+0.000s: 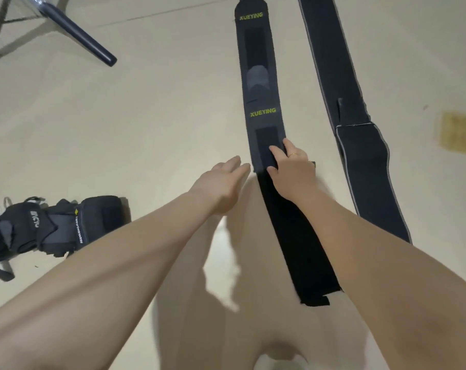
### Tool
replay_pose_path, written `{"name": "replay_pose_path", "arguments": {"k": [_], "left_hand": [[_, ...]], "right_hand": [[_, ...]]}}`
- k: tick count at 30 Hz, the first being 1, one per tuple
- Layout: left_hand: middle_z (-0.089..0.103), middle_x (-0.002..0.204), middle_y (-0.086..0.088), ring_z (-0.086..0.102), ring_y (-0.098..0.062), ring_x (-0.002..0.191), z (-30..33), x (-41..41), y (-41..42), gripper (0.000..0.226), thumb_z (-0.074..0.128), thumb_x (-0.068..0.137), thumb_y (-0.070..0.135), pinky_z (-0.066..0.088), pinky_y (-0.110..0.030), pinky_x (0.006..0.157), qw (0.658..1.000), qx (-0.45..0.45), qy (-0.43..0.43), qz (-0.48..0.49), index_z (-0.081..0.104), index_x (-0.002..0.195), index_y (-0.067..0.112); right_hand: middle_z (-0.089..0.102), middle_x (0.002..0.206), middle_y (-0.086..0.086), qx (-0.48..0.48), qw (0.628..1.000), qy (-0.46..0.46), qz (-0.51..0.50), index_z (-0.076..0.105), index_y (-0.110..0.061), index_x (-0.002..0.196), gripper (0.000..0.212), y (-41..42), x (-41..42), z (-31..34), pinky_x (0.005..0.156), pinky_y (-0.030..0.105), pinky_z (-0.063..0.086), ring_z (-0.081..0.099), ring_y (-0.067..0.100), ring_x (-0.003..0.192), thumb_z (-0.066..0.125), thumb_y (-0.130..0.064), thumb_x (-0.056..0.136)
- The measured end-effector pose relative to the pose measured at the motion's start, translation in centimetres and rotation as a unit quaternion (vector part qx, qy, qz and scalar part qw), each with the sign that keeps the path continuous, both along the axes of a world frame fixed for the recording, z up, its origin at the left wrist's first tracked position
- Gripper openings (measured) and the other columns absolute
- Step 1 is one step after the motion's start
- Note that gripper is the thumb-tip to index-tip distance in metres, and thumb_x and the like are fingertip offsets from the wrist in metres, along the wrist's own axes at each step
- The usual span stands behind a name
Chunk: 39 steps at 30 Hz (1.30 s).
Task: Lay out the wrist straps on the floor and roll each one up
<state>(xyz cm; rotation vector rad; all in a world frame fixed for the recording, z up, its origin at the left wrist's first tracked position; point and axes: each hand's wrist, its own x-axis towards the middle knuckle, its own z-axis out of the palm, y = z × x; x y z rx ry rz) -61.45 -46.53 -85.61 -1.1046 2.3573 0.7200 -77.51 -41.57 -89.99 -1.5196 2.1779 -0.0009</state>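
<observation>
Laying-out step: right hand presses flat on the strap, left hand open beside it; rolling likely follows.

Bare forearms, no sleeves; gold ring on right hand.

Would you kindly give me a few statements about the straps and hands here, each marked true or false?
1. The right hand rests on the XUEYING strap. True.
2. The left hand grips that strap. False: it hovers open beside it, over bare floor.
3. Both long straps are rolled up. False: the XUEYING strap and the grey-edged strap lie flat.
4. A pile of black gloves sits to the left. True.
5. The right hand wears a ring. True.
</observation>
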Motion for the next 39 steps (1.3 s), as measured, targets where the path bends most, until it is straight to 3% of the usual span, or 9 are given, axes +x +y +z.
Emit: {"name": "replay_pose_path", "arguments": {"k": [10, 16, 22, 25, 27, 29, 32, 34, 39], "left_hand": [[0.006, 0.158, -0.014, 0.013, -0.029, 0.143, -1.2, 8.9, 2.0, 0.037, 0.038, 0.094, 0.009, 0.024, -0.034, 0.109, 0.985, 0.0, -0.026, 0.172, 0.042, 0.131, 0.007], [0.038, 0.141, -0.016, 0.038, -0.031, 0.127, -2.1, 12.0, 4.1, 0.039, 0.034, 0.098, 0.012, 0.033, -0.035, 0.102, 0.903, -0.044, 0.065, 0.423, 0.04, 0.137, 0.006], [0.051, 0.133, -0.009, 0.047, -0.026, 0.12, -2.6, 11.2, 3.9, 0.039, 0.03, 0.099, 0.022, 0.037, -0.037, 0.103, 0.858, 0.047, 0.171, 0.482, 0.047, 0.132, 0.008], [0.062, 0.108, 0.002, 0.057, -0.017, 0.1, -1.0, 9.9, 3.7, 0.029, 0.035, 0.099, 0.029, 0.046, -0.032, 0.087, 0.787, 0.156, 0.253, 0.54, 0.057, 0.115, 0.021], [0.067, 0.095, 0.003, 0.062, -0.012, 0.09, -0.1, 8.8, 3.5, 0.03, 0.035, 0.099, 0.033, 0.047, -0.026, 0.078, 0.684, 0.287, 0.31, 0.595, 0.063, 0.098, 0.023], [0.068, 0.108, 0.003, 0.062, -0.008, 0.102, -0.3, 8.1, 3.5, 0.038, 0.03, 0.102, 0.04, 0.046, -0.023, 0.087, 0.599, 0.394, 0.372, 0.59, 0.063, 0.109, 0.023], [0.064, 0.121, 0.002, 0.057, -0.011, 0.117, -0.8, 7.5, 3.6, 0.047, 0.031, 0.099, 0.049, 0.042, -0.027, 0.1, 0.557, 0.438, 0.411, 0.574, 0.057, 0.124, 0.019], [0.067, 0.112, 0.002, 0.061, -0.011, 0.108, -0.9, 7.4, 3.6, 0.042, 0.039, 0.097, 0.05, 0.045, -0.026, 0.094, 0.567, 0.407, 0.378, 0.608, 0.063, 0.111, 0.018], [0.066, 0.104, -0.007, 0.063, -0.021, 0.094, -3.1, 10.2, 3.6, 0.023, 0.05, 0.094, 0.029, 0.053, -0.037, 0.083, 0.723, 0.166, 0.257, 0.619, 0.056, 0.11, 0.014]], "right_hand": [[0.035, 0.144, 0.013, -0.05, 0.97, -0.223, 0.088, 0.057, -0.016, 0.126, 0.036, 3.3, 14.5, -0.3, 0.088, 0.031, 0.041, 0.051, 0.034, 0.11, 0.048, -0.015, 0.092], [0.039, 0.137, 0.003, -0.002, 0.902, -0.384, -0.196, 0.038, -0.012, 0.138, 0.04, 2.6, 16.3, 1.6, 0.097, 0.02, 0.032, 0.043, 0.019, 0.122, 0.035, -0.008, 0.098], [0.053, 0.121, 0.003, 0.051, 0.84, -0.438, -0.317, 0.039, -0.011, 0.136, 0.041, -0.2, 16.5, 2.8, 0.079, 0.023, 0.037, 0.052, 0.022, 0.101, 0.048, -0.017, 0.096], [0.06, 0.112, 0.0, 0.007, 0.857, -0.443, -0.264, 0.046, -0.014, 0.129, 0.038, -0.6, 16.4, 3.2, 0.08, 0.027, 0.044, 0.058, 0.019, 0.101, 0.052, -0.013, 0.091], [0.062, 0.106, -0.002, -0.039, 0.898, -0.402, -0.176, 0.044, -0.018, 0.132, 0.044, -0.6, 15.7, 3.9, 0.081, 0.029, 0.047, 0.059, 0.017, 0.097, 0.048, -0.012, 0.089], [0.058, 0.097, -0.002, -0.052, 0.942, -0.325, -0.071, 0.038, -0.023, 0.137, 0.05, -0.4, 14.5, 5.0, 0.072, 0.03, 0.045, 0.058, 0.017, 0.086, 0.046, -0.014, 0.088], [0.046, 0.112, 0.004, 0.027, 0.988, -0.126, 0.088, 0.019, -0.027, 0.149, 0.062, 0.5, 13.6, 6.5, 0.071, 0.03, 0.041, 0.053, 0.023, 0.086, 0.045, -0.022, 0.093], [0.045, 0.123, 0.011, 0.062, 0.986, -0.069, 0.138, 0.011, -0.021, 0.151, 0.066, 1.0, 13.9, 6.3, 0.071, 0.032, 0.043, 0.057, 0.027, 0.095, 0.045, -0.028, 0.095], [0.048, 0.133, 0.011, 0.122, 0.964, -0.183, 0.151, 0.004, -0.014, 0.152, 0.07, 1.9, 15.6, 4.0, 0.091, 0.035, 0.047, 0.054, 0.026, 0.114, 0.046, -0.026, 0.096]]}}
